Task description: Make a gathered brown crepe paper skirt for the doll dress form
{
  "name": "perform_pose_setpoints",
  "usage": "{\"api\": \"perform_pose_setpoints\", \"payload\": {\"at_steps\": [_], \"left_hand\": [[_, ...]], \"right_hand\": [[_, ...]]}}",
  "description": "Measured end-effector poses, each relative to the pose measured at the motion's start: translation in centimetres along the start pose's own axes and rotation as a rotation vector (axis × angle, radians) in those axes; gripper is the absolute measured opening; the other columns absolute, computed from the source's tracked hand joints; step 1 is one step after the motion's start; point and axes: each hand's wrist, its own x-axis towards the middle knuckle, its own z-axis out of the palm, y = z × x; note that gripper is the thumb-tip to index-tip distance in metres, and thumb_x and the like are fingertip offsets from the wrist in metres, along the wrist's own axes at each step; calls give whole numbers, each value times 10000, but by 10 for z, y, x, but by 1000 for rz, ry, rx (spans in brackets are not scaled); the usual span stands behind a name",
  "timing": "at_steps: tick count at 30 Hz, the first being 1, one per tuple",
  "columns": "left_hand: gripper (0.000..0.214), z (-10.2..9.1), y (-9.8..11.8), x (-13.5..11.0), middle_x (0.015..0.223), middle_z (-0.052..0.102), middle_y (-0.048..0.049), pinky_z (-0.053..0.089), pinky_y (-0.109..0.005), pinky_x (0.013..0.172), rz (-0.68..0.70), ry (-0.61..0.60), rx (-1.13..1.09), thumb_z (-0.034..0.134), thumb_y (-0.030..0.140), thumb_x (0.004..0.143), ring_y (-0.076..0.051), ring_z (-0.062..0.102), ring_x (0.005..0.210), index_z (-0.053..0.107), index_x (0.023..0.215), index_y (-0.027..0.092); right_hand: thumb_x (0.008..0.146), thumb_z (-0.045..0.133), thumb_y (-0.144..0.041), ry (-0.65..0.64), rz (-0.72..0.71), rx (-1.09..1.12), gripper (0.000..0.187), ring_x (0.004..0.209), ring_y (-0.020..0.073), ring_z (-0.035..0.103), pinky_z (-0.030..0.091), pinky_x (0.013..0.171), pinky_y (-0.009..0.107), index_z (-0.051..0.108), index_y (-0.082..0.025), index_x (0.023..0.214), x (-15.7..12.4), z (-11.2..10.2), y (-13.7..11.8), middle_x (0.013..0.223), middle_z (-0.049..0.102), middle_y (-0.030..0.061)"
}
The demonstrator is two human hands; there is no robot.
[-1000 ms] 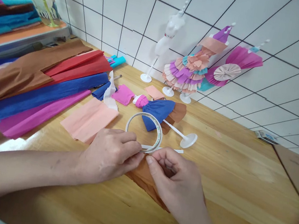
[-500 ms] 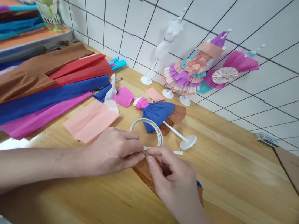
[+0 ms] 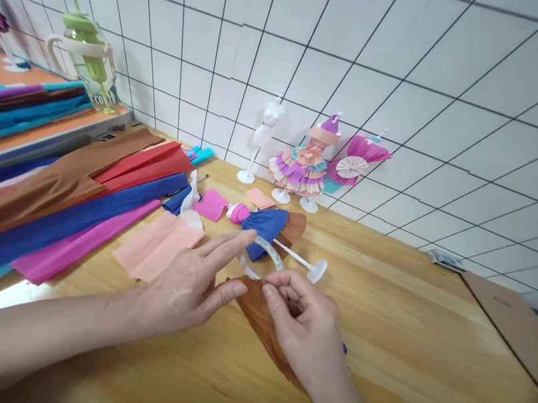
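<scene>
My left hand (image 3: 191,281) hovers over the wooden table (image 3: 406,330) with its fingers stretched out and apart, the forefinger reaching toward a white tape ring (image 3: 261,254). My right hand (image 3: 304,321) is closed in a pinch on the edge of a brown crepe paper piece (image 3: 257,311) that lies under both hands. The tape ring stands just behind my fingertips. Beyond it a small mannequin in a blue and brown paper dress (image 3: 270,225) lies on its side with its white stand (image 3: 313,272) pointing right.
Long crepe paper sheets in brown, red, blue and pink (image 3: 61,204) spread across the left. A peach paper square (image 3: 157,252) lies by my left hand. A bare white mannequin (image 3: 261,136) and two dressed ones (image 3: 305,163) stand at the tiled wall. A cardboard sheet (image 3: 518,326) lies at right.
My left hand has let go of the pinch and spread its fingers. The view has tilted up and back, showing more wall. My right hand keeps its pinch on the brown paper.
</scene>
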Motion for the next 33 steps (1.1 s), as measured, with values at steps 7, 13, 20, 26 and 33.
{"api": "perform_pose_setpoints", "payload": {"at_steps": [7, 13, 20, 26, 33], "left_hand": [[464, -5, 5, 12, 617, 592, -7, 361, -187, 439, -503, -222, -286, 484, 547, 856, -79, 492, 469, 641, 754, 123], [267, 11, 2, 12, 579, 595, 18, 284, -162, 358, -792, -295, -732, 666, 382, 684, -45, 457, 373, 632, 719, 120], [298, 18, -9, 4, 677, 654, -22, 301, -157, 359, -763, -417, -828, 643, 413, 708, -36, 465, 375, 606, 716, 117], [103, 2, -14, 5, 573, 599, 6, 353, -190, 466, -520, -617, -181, 586, 190, 729, -80, 476, 480, 645, 671, 129], [254, -37, 20, 22, 987, 691, -110, 461, -314, 773, 93, -195, 135, 536, 324, 898, -207, 601, 892, 663, 1015, 137]], "right_hand": [[838, 507, -265, 90, -26, 47, 141, 430, 88, 365, 306, 432, 210, 536, -197, 718, 1, -5, 0, 501, 430, -68], [846, 518, -263, 113, -46, 59, 114, 491, 107, 465, 367, 482, 213, 552, -202, 755, 2, -3, 5, 547, 506, -47], [811, 530, -265, 116, -27, 96, 111, 489, 109, 498, 374, 474, 208, 566, -189, 737, 10, -14, 3, 548, 544, -32], [787, 521, -255, 93, -15, 79, 117, 474, 107, 451, 341, 461, 214, 563, -187, 700, 13, -17, 4, 528, 494, -37], [829, 485, -236, -21, -46, -84, 119, 462, 98, 390, 311, 464, 220, 546, -196, 735, 1, -12, 0, 512, 410, -71]]}}
